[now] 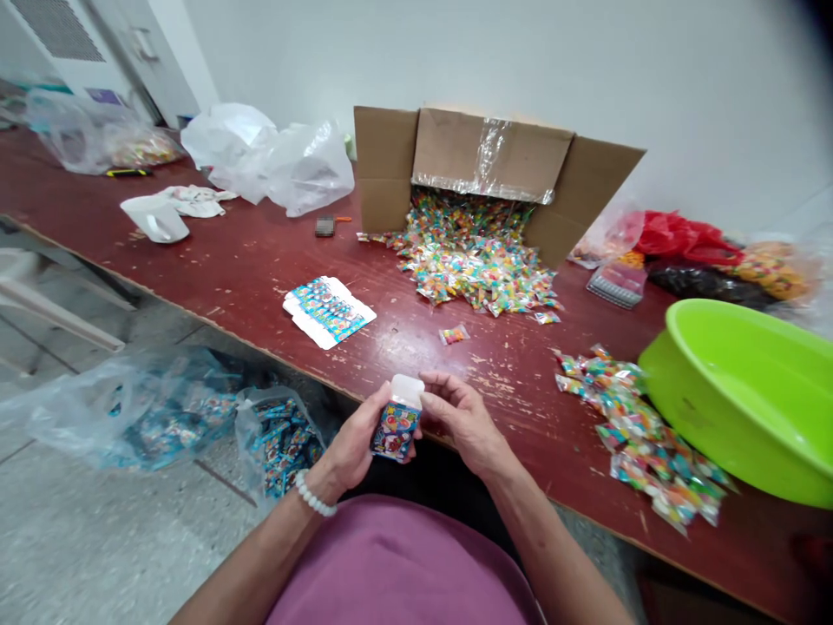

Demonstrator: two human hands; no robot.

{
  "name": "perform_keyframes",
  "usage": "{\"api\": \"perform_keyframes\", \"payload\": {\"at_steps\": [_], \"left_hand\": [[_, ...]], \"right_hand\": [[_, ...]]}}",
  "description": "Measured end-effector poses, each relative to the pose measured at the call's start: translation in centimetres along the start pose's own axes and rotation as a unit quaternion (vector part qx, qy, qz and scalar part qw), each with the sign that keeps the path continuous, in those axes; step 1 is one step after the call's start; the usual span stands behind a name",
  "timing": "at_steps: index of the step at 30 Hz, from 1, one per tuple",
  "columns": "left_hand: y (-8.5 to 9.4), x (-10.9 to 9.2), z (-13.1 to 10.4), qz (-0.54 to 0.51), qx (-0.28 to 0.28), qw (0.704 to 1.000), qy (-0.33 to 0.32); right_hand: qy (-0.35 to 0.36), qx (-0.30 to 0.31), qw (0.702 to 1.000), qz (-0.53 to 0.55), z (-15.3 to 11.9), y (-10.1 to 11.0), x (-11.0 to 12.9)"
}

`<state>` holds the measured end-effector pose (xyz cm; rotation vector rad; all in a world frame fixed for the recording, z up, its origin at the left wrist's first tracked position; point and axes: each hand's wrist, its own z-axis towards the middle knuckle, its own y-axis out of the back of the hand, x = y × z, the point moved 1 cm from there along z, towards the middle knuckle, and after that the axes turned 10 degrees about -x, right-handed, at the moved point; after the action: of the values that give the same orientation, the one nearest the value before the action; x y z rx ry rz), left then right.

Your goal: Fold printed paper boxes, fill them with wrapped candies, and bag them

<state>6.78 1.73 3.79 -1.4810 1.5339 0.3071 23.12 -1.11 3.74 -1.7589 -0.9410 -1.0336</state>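
Observation:
My left hand [357, 438] is wrapped around a small printed cardboard box [396, 429], held near the table's front edge. The box's white top flap stands up. At the upper right of the box, my right hand [459, 415] has its thumb and fingertips at the flap, apparently pinching its edge. A single wrapped candy [454, 335] lies on the table beyond my hands. To the left are flattened printed boxes [330, 312]. Behind, a pile of wrapped candies [482, 269] spills from a cardboard carton [495, 156] lying on its side.
On the right, a green basin [722, 408] stands beside another heap of candy packets [641, 430]. Plastic bags with printed packs [286, 443] rest at floor level on the left. White plastic bags [273, 156] and a white container [154, 219] sit on the red table [253, 252].

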Motion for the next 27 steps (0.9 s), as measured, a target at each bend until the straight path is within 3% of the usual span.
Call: {"api": "perform_keyframes", "payload": {"at_steps": [3,7,9,13,17,19,23,27], "left_hand": [[-0.1,0.2,0.0,0.019,-0.032,0.999,-0.030],[-0.2,0.6,0.1,0.046,-0.048,0.994,-0.088],[-0.1,0.7,0.2,0.025,-0.048,0.997,-0.054],[0.0,0.5,0.1,-0.056,0.002,0.994,0.097],[-0.1,0.0,-0.1,-0.083,0.006,0.989,0.119],[-0.2,-0.1,0.0,-0.077,-0.010,0.991,0.106],[-0.3,0.2,0.1,-0.036,-0.046,0.997,0.053],[-0.1,0.5,0.3,-0.003,-0.039,0.999,0.033]], "right_hand": [[-0.011,0.037,0.999,-0.002,-0.2,-0.5,-0.3],[0.064,0.055,0.990,-0.110,-0.2,-0.9,-0.5],[0.121,0.039,0.977,-0.171,-0.2,-0.9,-0.5],[0.266,0.032,0.929,-0.256,-0.4,-0.5,-0.2],[0.330,0.086,0.897,-0.282,-0.7,-0.1,0.0],[0.299,0.089,0.908,-0.279,-0.7,-0.2,0.0],[0.161,0.044,0.956,-0.240,-0.5,-0.8,-0.1],[0.084,0.078,0.979,-0.170,0.2,-1.4,-0.2]]}}
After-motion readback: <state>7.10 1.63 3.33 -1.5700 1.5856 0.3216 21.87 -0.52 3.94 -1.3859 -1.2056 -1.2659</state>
